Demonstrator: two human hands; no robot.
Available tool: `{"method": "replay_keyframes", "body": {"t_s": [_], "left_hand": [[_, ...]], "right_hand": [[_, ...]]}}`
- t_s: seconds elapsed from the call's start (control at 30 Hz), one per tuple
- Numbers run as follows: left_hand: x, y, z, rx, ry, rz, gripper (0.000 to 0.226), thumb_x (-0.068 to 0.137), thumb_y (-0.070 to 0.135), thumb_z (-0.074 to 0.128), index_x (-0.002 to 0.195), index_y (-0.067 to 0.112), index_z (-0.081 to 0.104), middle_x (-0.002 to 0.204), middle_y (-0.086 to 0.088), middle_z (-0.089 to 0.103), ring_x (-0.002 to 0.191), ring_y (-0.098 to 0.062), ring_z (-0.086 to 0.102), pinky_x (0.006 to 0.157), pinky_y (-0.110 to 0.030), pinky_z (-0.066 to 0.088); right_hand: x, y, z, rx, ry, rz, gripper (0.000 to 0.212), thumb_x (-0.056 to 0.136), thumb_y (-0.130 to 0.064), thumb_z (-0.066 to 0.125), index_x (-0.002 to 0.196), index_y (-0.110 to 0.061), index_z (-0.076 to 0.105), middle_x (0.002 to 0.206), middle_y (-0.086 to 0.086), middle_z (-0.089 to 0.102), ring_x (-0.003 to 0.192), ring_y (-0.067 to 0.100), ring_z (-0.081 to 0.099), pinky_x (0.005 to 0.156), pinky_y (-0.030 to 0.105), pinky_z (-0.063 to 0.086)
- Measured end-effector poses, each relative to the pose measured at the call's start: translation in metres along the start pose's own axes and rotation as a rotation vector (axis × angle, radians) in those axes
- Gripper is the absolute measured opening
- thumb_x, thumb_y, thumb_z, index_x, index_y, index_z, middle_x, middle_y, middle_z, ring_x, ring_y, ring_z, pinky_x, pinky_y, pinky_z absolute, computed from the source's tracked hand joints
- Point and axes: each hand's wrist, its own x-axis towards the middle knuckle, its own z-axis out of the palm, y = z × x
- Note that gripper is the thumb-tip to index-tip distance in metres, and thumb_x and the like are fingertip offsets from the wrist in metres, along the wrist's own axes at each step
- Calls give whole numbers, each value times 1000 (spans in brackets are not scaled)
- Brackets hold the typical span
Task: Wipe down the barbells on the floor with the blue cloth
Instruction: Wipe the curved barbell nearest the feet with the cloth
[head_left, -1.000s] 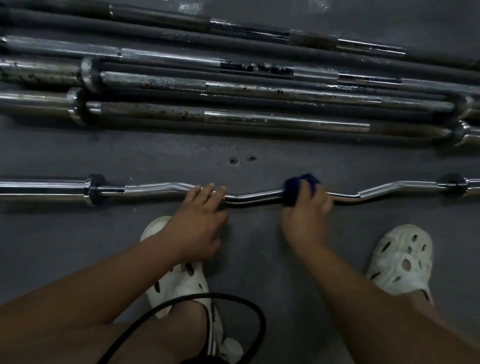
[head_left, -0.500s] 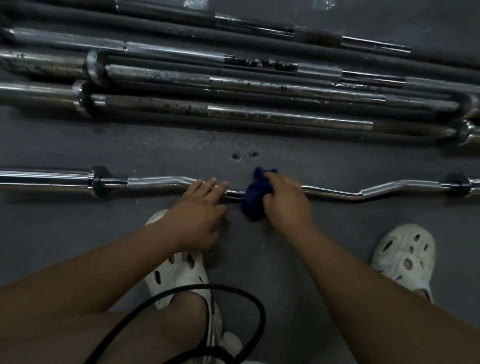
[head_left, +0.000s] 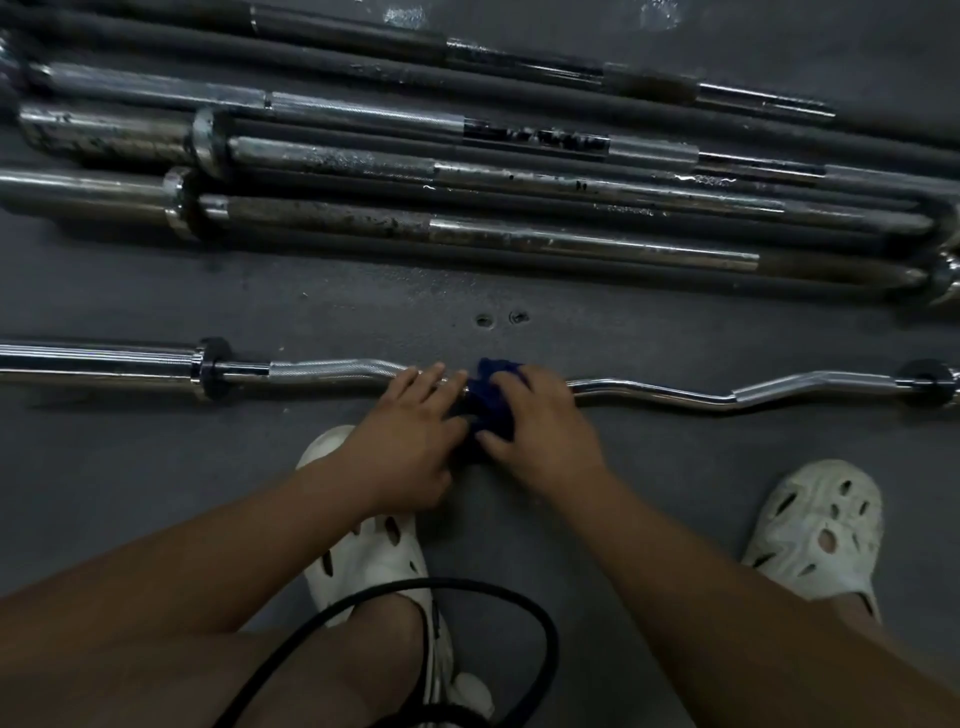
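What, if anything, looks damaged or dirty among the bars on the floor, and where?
The straight bars beyond the curl bar look corroded: dark, rough patches mottle their shafts. The curl bar, under the cloth, shines clean.

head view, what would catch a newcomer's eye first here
The two hands meeting at the centre: the right hand grips a dark blue cloth on the shiny, wavy curl bar, and the left hand rests its fingers on the bar right beside it. Beyond them lies a row of dull, spotted straight barbells. Nearer, white clogs flank the arms and a black cable loops at the bottom.
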Motion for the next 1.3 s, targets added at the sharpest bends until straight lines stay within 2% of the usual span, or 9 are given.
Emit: {"method": "replay_keyframes", "body": {"t_s": [0.2,0.33,0.4,0.6,0.7,0.8,1.0,1.2,1.3], "left_hand": [[-2,-6,1,-9,47,29,47,81,42,59,123,23,60,165,-14,7,152,-33,6,122,-47,2],[0,-4,3,-4,46,16,48,80,45,58,123,24,60,165,-14,5,152,-35,4,122,-49,3],[0,-1,3,11,14,8,51,81,47,56,127,26,57,165,-13,1,151,-34,0,122,-51,1],[0,-4,-6,-22,-24,13,46,85,45,54,125,25,61,166,-12,0,152,-31,-2,123,-47,-2],[-1,-4,-5,-44,9,14,41,84,43,57,120,25,61,166,-12,2,152,-31,0,122,-45,-2],[-3,-1,-1,-28,17,6,40,83,44,57,118,26,62,166,-13,2,152,-32,0,121,-47,-2],[0,2,-5,-24,-26,1,46,86,49,56,128,30,57,166,-10,-4,152,-31,-6,121,-49,-6],[-1,1,-2,-22,3,7,40,83,45,58,118,27,62,166,-12,1,152,-34,-2,122,-50,-2],[0,5,-1,-22,-15,2,45,84,49,57,125,30,58,165,-11,-1,151,-34,-4,122,-53,-3]], "right_hand": [[-6,69,-11,157,290,208,40,74,-1,69,112,-12,66,119,12,52,111,29,49,94,27,33],[-9,92,-11,700,637,857,33,80,0,58,110,-14,61,115,9,56,101,24,59,98,32,45],[11,72,-2,1098,654,1127,35,70,-20,63,104,-19,57,97,8,64,80,24,63,75,39,54],[11,-42,18,1695,-29,1034,21,90,-4,54,105,-15,63,86,11,72,76,25,70,61,33,54],[12,14,-4,1828,298,1081,26,96,-1,45,108,-19,60,63,2,68,50,14,64,40,20,49],[15,48,-25,1839,669,1188,27,96,-2,48,117,-19,55,83,4,59,62,14,58,39,16,45],[9,-26,-3,1821,81,1108,27,94,-2,48,116,-14,59,96,16,67,61,21,66,43,25,51],[16,29,-15,1842,482,1101,40,98,-6,42,135,-20,49,75,1,60,58,13,58,45,19,46],[17,0,-10,1797,61,1096,24,100,-9,44,120,-15,55,85,5,59,67,15,57,43,24,49]]}}
